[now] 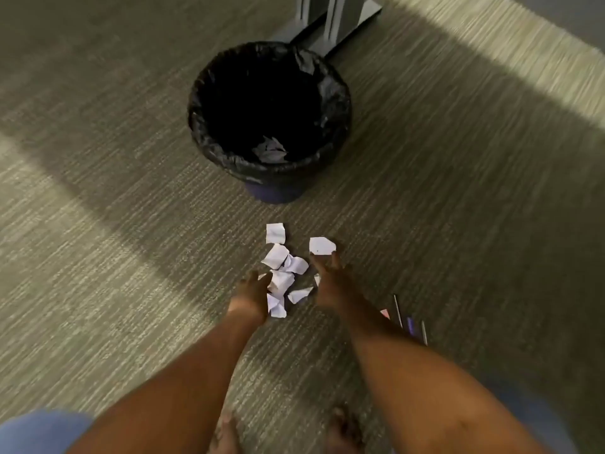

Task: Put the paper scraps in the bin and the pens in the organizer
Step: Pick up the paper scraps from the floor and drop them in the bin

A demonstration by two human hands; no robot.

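Several white paper scraps (281, 267) lie in a loose heap on the grey carpet in front of a round bin (268, 178) lined with a black bag. One crumpled scrap (270, 149) lies inside the bin. My left hand (250, 296) rests at the heap's left side, fingers touching the scraps. My right hand (329, 283) is at the heap's right side, its fingertips on a single scrap (321, 245). Whether either hand grips paper cannot be told. A few pens (409, 319) lie on the carpet to the right of my right forearm, partly hidden by it.
A grey metal desk foot (330, 24) stands just behind the bin. My bare feet (284, 434) are on the carpet at the bottom edge. No organizer is in view.
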